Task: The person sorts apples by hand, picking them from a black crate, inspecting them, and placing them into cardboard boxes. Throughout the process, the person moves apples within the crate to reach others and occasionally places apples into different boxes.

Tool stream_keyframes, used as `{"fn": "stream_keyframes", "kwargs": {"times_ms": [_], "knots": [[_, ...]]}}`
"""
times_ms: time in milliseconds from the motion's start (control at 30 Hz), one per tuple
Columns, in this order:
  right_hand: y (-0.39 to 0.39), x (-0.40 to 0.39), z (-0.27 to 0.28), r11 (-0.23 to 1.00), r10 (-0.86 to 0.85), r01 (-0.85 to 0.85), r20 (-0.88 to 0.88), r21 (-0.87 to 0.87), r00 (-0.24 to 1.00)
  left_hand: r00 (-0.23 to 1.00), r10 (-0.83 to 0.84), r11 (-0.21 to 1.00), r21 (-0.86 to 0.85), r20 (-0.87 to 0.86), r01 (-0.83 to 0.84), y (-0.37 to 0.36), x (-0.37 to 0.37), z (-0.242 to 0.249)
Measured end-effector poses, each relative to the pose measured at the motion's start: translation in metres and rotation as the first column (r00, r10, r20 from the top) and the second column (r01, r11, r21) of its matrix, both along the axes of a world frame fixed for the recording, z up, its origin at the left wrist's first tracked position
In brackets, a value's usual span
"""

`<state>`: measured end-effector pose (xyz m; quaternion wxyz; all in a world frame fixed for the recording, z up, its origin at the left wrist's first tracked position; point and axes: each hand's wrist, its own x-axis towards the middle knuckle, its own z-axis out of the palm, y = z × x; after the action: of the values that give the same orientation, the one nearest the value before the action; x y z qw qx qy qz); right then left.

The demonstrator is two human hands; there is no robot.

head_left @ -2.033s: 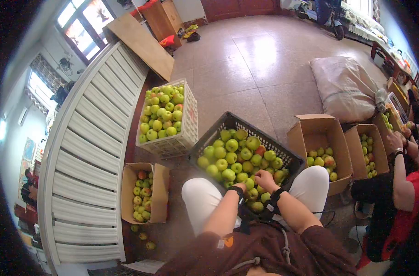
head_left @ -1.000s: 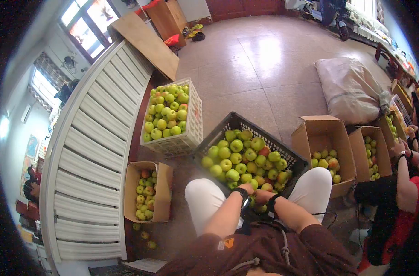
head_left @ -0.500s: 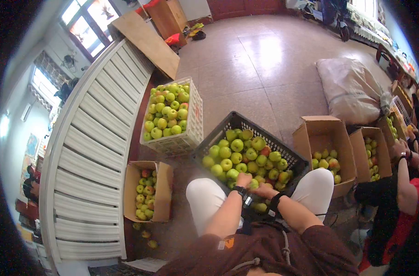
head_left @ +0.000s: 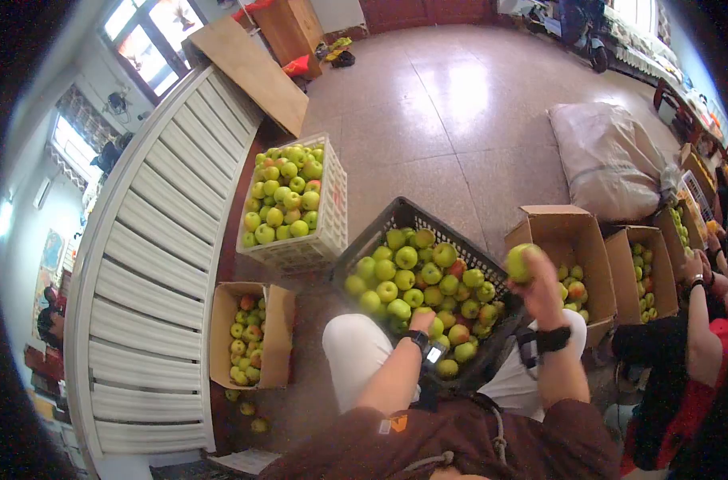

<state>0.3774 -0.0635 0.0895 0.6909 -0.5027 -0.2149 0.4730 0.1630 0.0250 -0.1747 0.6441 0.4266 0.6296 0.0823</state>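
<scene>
A seated person's right hand (head_left: 542,290) has just come up out of the black crate (head_left: 380,226) with its fingers wrapped around a green apple (head_left: 519,262), and now holds it raised over the gap between the crate's right rim and the open cardboard box (head_left: 570,228) beside it. A moment earlier both hands were down together among the fruit at the crate's near edge; the lift suggests this apple has been picked out of the heap and is bound for another container, most likely that box, where a handful of apples already lie. The left hand (head_left: 421,321) remains low in the crate, fingers curled onto the apples by the near rim, though whether it grips one cannot be told. To the left stand a white crate (head_left: 330,216) heaped with green apples and a small box (head_left: 280,316) of redder ones. At the right edge, another person's arm (head_left: 698,308) reaches near a second cardboard box (head_left: 620,256).
</scene>
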Motion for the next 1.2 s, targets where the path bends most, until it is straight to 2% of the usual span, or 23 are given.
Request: {"fn": "stream_keyframes", "kwargs": {"times_ms": [33,67,100,167,200,233,267,333,367,400,433,467,567,633,667,767,833,900,967,1000,1033,1133,1200], "knots": [[-0.002,0.029,0.005,0.998,0.042,-0.041,-0.036,0.039,0.998,0.999,-0.032,0.999,0.018,-0.019,0.032,0.001,0.0,-0.006],[-0.004,0.048,0.022,0.998,-0.043,0.046,-0.074,0.046,0.996,0.996,-0.082,0.995,0.047,-0.046,0.084,0.001,0.0,-0.016],[-0.01,0.066,0.037,0.998,-0.01,0.01,-0.002,0.067,1.0,0.981,-0.174,0.977,0.109,-0.086,0.183,0.001,-0.001,-0.027],[-0.01,0.098,0.044,0.977,-0.182,0.171,0.078,0.129,0.98,0.91,-0.358,0.89,0.218,-0.212,0.401,-0.001,-0.004,-0.035],[-0.009,0.124,0.03,0.981,-0.178,0.176,0.017,0.077,0.984,0.972,-0.192,0.977,0.07,-0.134,0.202,-0.001,0.003,-0.038],[-0.008,0.158,0.007,0.984,-0.177,0.178,-0.045,0.025,0.983,0.996,-0.006,0.996,-0.093,-0.085,-0.002,0.0,0.01,-0.04],[-0.006,0.184,-0.02,0.973,-0.231,0.231,-0.03,-0.002,0.973,0.993,-0.017,1.0,-0.023,-0.115,0.015,-0.007,0.011,0.007],[-0.008,0.217,-0.077,0.943,-0.331,0.331,0.003,-0.048,0.944,0.977,-0.209,0.972,0.1,-0.034,0.212,0.005,-0.006,-0.069],[-0.009,0.222,-0.094,0.952,-0.285,0.286,0.026,-0.107,0.958,0.953,-0.304,0.939,0.168,-0.003,0.3,0.011,-0.008,-0.097],[-0.012,0.239,-0.128,0.942,-0.267,0.271,0.051,-0.198,0.962,0.982,-0.09,0.993,0.056,-0.164,0.1,0.01,-0.003,-0.093],[-0.009,0.241,-0.145,0.878,-0.329,0.322,0.044,-0.353,0.943,0.988,-0.132,0.982,0.123,-0.082,0.141,0.008,-0.009,-0.12],[-0.012,0.266,-0.208,0.887,-0.36,0.348,0.016,-0.303,0.933,0.984,-0.179,0.965,0.192,-0.005,0.177,0.002,-0.023,-0.164],[-0.008,0.265,-0.266,0.788,-0.356,0.439,0.263,-0.432,0.897,0.993,0.002,0.988,-0.154,-0.114,-0.02,0.006,0.003,-0.051],[-0.011,0.298,-0.34,0.785,-0.237,0.396,0.359,-0.476,0.903,0.986,0.051,0.962,-0.258,-0.161,-0.092,0.004,0.014,-0.005],[-0.011,0.317,-0.378,0.782,-0.173,0.374,0.403,-0.499,0.899,0.985,0.072,0.96,-0.257,-0.159,-0.111,0.002,0.015,-0.001],[-0.004,0.343,-0.457,0.719,-0.234,0.536,0.572,-0.443,0.787,0.982,0.116,0.953,-0.262,-0.15,-0.152,0.0,0.016,0.0],[0.0,0.346,-0.469,0.709,-0.149,0.508,0.601,-0.489,0.785,0.982,0.122,0.949,-0.272,-0.141,-0.157,-0.002,0.011,-0.017],[0.006,0.33,-0.445,0.686,0.002,0.478,0.658,-0.548,0.753,0.949,-0.303,0.953,-0.051,-0.081,0.3,-0.002,-0.013,-0.053],[0.011,0.29,-0.387,0.645,0.214,0.459,0.721,-0.611,0.659,0.931,-0.357,0.934,-0.03,-0.071,0.356,-0.003,-0.016,-0.057],[0.012,0.269,-0.354,0.625,0.362,0.462,0.758,-0.629,0.543,0.977,-0.201,0.974,-0.123,-0.072,0.191,-0.002,-0.004,-0.038],[0.011,0.264,-0.356,0.601,0.411,0.431,0.723,-0.673,0.556,0.995,-0.04,0.977,-0.21,-0.088,0.021,-0.001,0.002,-0.033],[0.01,0.249,-0.348,0.499,0.561,0.328,0.588,-0.802,0.583,0.995,0.073,0.951,-0.297,-0.067,-0.089,0.0,0.005,-0.029],[0.009,0.243,-0.353,0.552,0.566,0.288,0.605,-0.783,0.56,0.994,0.079,0.96,-0.264,-0.074,-0.096,-0.002,0.006,-0.024]]}}
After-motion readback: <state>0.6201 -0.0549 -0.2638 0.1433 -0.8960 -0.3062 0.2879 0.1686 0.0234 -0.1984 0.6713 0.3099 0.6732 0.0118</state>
